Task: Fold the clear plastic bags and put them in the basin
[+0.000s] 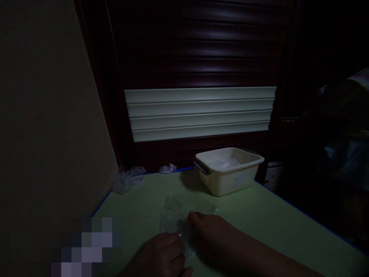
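A clear plastic bag [175, 209] lies flat on the pale green table [259, 219] in dim light. My left hand [161, 256] rests on the bag's near edge with its fingers curled down onto the plastic. My right hand [211, 229] lies on the bag's right side, fingertips pressed on the film. Both hands touch the bag; whether either pinches it is hard to make out in the dark.
A cream plastic tub [227, 171] with some clear plastic inside stands at the back of the table. Crumpled clear plastic [127, 179] lies in the far left corner by the wall, a smaller piece [167, 168] beside it. Behind is a dark slatted shutter.
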A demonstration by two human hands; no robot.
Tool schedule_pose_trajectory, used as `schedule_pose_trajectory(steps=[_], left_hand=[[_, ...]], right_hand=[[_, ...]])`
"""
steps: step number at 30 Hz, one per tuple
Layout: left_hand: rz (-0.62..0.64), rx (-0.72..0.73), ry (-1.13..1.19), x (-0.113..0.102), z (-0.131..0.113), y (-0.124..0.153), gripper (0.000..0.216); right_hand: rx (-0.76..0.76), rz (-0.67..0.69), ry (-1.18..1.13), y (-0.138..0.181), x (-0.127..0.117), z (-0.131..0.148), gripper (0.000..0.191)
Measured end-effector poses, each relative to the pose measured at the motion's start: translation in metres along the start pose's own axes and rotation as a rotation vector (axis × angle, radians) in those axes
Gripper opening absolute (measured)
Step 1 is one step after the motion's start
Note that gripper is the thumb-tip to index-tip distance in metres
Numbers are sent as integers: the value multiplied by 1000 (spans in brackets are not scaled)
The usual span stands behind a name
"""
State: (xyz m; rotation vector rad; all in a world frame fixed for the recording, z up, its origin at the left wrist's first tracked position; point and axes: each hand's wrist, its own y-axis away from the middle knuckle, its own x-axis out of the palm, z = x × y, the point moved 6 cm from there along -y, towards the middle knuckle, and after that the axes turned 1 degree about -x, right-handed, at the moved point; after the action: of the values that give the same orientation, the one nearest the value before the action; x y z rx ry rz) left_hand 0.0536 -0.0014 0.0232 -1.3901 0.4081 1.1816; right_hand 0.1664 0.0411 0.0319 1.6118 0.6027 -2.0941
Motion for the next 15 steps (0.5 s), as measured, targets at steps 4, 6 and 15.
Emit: schedule_pose_trajectory(steps=[4,6,15], left_hand=[[-80,42,-1,-10,-3,-3,31],[-90,79,-8,-13,-6,-5,30],[-242,-35,-65,-27,-3,-10,35]], right_hand=[[-48,-26,10,2,-2,6,27],[-40,-34,-9,4,-3,6,26],[-100,-54,-58,5,-1,2,15]])
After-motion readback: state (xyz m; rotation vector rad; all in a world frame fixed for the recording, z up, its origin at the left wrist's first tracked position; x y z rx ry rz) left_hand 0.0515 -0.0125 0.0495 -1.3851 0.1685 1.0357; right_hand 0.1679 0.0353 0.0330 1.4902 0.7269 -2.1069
